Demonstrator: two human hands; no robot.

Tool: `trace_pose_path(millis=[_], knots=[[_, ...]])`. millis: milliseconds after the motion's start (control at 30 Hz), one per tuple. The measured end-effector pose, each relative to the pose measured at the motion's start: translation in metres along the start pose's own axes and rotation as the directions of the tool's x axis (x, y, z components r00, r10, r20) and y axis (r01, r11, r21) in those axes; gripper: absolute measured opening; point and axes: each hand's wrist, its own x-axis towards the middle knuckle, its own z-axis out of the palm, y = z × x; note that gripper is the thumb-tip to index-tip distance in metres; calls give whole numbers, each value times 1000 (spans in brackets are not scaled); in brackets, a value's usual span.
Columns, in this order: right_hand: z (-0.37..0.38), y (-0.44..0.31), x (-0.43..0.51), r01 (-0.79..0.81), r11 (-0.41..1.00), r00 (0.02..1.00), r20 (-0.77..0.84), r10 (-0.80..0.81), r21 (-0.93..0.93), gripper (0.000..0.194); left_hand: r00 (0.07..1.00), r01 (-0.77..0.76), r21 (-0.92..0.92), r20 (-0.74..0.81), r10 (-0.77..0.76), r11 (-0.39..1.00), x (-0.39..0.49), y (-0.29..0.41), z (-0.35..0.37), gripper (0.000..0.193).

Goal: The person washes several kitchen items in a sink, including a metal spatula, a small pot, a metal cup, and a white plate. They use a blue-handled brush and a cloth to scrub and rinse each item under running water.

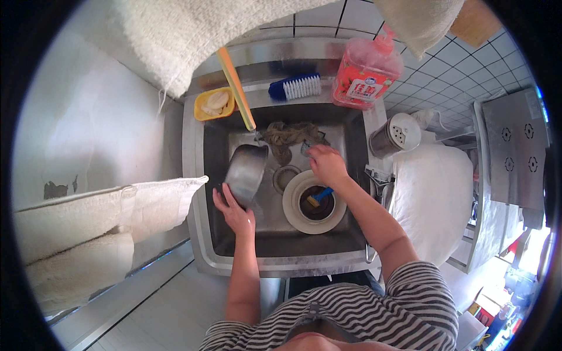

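Note:
My left hand (237,216) holds a metal bowl (246,173) tilted on its side, below the end of a yellow hose (237,90), at the left of a stainless steel sink (281,259). My right hand (327,163) is at a crumpled brown cloth (290,134) and a small greyish thing by it; whether the fingers grip either is unclear. Below that hand, a white dish (292,219) carries a round container (317,215) with a blue-handled brush or scraper (322,194) in it. The sink drain (284,177) lies between bowl and dish.
A yellow soap dish (215,104), a blue scrub brush (296,87) and a red pump bottle (369,72) stand along the back rim. On the right are a metal shaker (395,135) and a white-covered surface (430,197). Towels (153,210) hang left and overhead.

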Motion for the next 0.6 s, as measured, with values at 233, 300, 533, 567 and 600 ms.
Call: trace_pose_path(millis=[233,300,533,567,600], knots=[[-81,-105,134,409,902,791,-547,-274,140,18,689,699,-644,489,-535,312,16,-5,16,80],[-104,-137,185,418,909,698,-636,-330,-14,15,590,741,-670,684,-429,-51,25,-7,22,67],[-129,-157,269,424,887,434,-818,-376,-183,25,587,775,-598,801,-118,-207,27,-10,28,64],[-130,-154,273,419,894,464,-811,-358,-155,25,578,776,-585,809,-104,-237,26,-11,28,62],[-131,-150,273,416,899,486,-803,-345,-135,25,579,770,-581,810,-94,-264,25,-11,29,60]])
